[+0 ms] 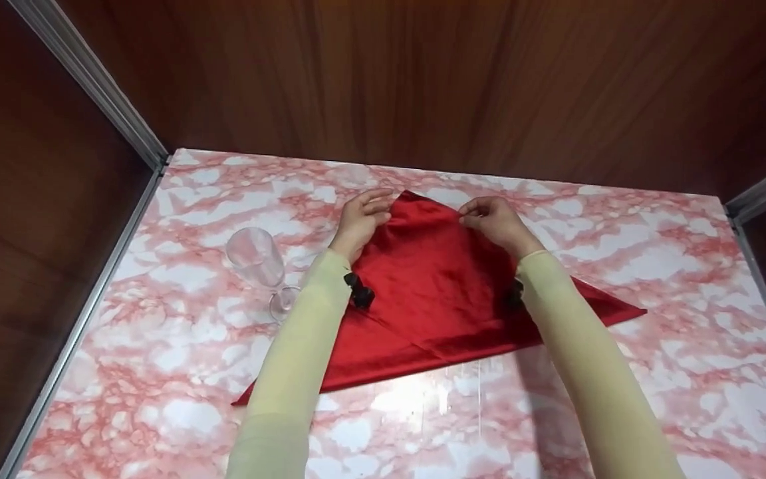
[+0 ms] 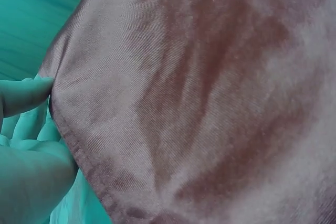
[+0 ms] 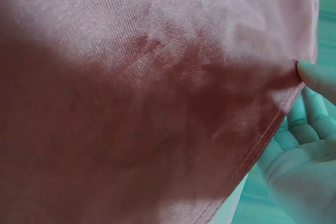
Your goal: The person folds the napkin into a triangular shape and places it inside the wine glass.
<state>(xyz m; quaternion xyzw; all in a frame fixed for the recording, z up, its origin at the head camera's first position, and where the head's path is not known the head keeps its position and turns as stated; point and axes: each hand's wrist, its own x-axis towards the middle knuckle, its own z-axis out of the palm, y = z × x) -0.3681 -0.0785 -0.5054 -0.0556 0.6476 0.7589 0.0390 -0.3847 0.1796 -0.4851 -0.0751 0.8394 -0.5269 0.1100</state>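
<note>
A shiny red satin cloth (image 1: 423, 293), folded into a triangle, spreads across the table with its long fold toward the person. Close to the far point, my left hand (image 1: 363, 221) pinches the left edge between thumb and fingers. The left wrist view shows those fingers (image 2: 29, 95) at the hem, the cloth falling in soft creases beside them. My right hand (image 1: 495, 223) pinches the opposite edge a little lower. In the right wrist view the thumb (image 3: 317, 80) presses on the stitched hem, with the other fingers behind it. Both forearms hide parts of the cloth.
A clear stemmed glass (image 1: 256, 258) stands left of the cloth, its foot beside the left sleeve (image 1: 290, 359). Brown wood-grain panels (image 1: 423, 86) enclose the back and sides of the red-and-white marbled table (image 1: 177, 346).
</note>
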